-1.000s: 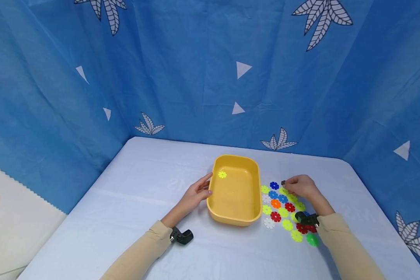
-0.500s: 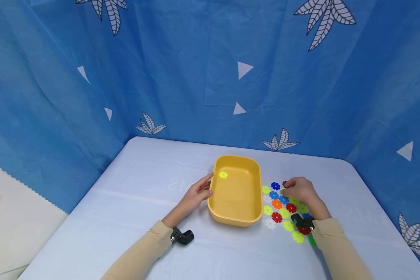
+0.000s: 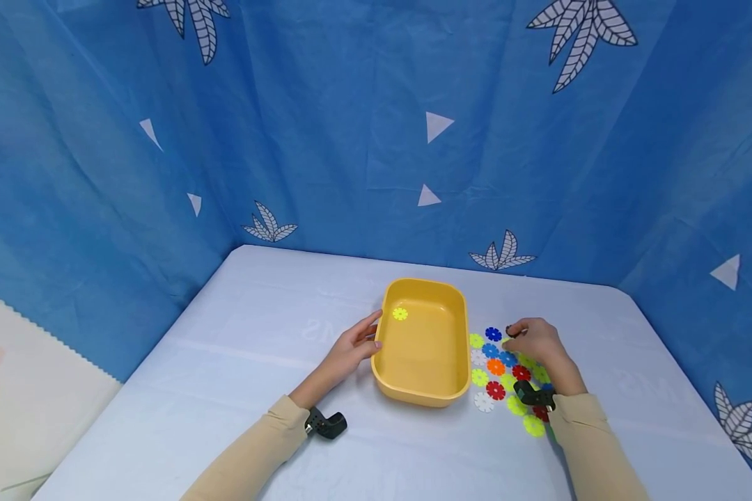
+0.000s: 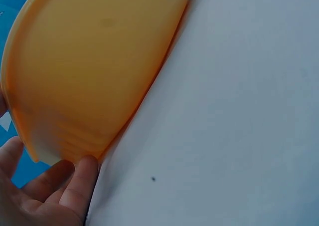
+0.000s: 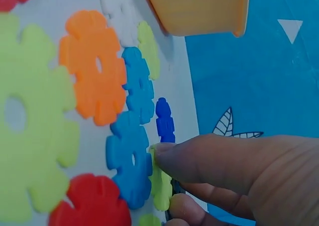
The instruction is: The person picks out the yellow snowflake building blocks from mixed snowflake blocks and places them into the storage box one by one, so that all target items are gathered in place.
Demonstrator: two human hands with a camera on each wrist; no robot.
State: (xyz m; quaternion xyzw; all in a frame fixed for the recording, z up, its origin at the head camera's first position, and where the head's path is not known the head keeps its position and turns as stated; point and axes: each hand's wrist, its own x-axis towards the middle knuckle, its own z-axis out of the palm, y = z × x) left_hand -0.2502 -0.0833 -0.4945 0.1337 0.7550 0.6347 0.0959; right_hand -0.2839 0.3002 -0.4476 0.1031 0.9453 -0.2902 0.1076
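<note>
In the head view my left hand (image 3: 343, 353) holds the left rim of a yellow plastic tub (image 3: 421, 358). The left wrist view shows fingertips (image 4: 82, 178) against its outer wall. One yellow-green notched flower disc (image 3: 400, 314) lies inside. My right hand (image 3: 540, 344) is at the far side of several loose discs. In the right wrist view its thumb touches a yellow-green disc (image 5: 160, 188), with the other fingertips beside a black disc (image 5: 175, 187), partly hidden. Whether they pinch either disc cannot be made out. Blue (image 5: 119, 158) and orange (image 5: 82, 44) discs lie close by.
Red (image 3: 495, 390), white (image 3: 484, 401), dark blue (image 3: 493, 334) and more yellow-green discs lie right of the tub. They rest on a white-covered table (image 3: 276, 306). A blue patterned curtain (image 3: 326, 139) stands behind it.
My right wrist and forearm have swung slightly left, while the fingertips have shifted a little nearer over the far discs. The left hand and tub stay in place.
</note>
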